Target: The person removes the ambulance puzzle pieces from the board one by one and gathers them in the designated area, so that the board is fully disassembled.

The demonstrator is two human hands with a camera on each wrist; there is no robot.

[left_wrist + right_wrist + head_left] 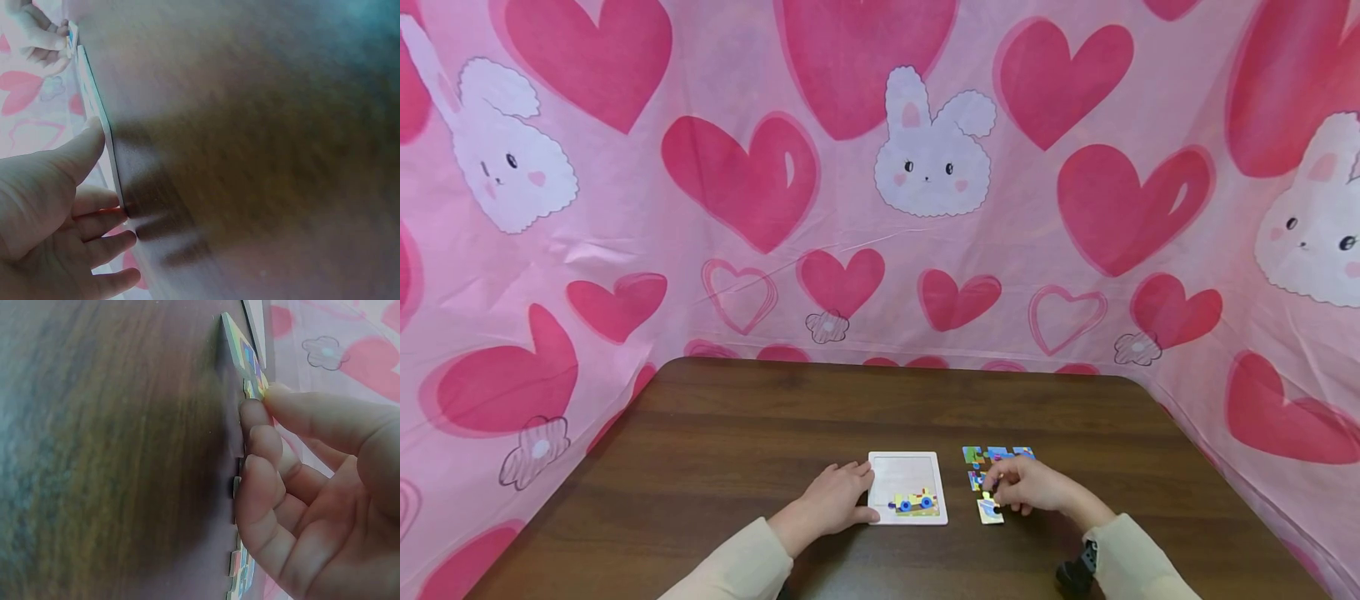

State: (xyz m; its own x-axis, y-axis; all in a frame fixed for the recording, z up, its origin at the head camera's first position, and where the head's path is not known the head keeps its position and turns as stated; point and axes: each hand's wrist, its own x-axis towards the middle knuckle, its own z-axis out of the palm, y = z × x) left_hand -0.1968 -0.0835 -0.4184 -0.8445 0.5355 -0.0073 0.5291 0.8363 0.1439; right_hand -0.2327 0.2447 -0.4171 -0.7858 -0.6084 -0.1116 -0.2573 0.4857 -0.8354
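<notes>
A white puzzle tray (906, 454) lies on the table, with joined pieces showing a yellow vehicle with blue wheels (917, 502) in its lower right part. My left hand (833, 500) rests at the tray's left side, thumb by the near corner and fingers along the edge. In the left wrist view those fingers (103, 250) look fairly straight and spread. To the right of the tray, my right hand (1028, 485) pinches a jigsaw piece (989, 511) between thumb and fingers. The right wrist view has this piece (240, 353) raised at its far end, partly hidden by the fingertips.
Several loose jigsaw pieces (973, 455) lie right of the tray, some partly covered by the right hand. The brown wooden table (760, 417) meets a pink cloth (842, 283) with hearts and rabbits at the back and sides. A dark wrist device (1078, 571) sits by the right sleeve.
</notes>
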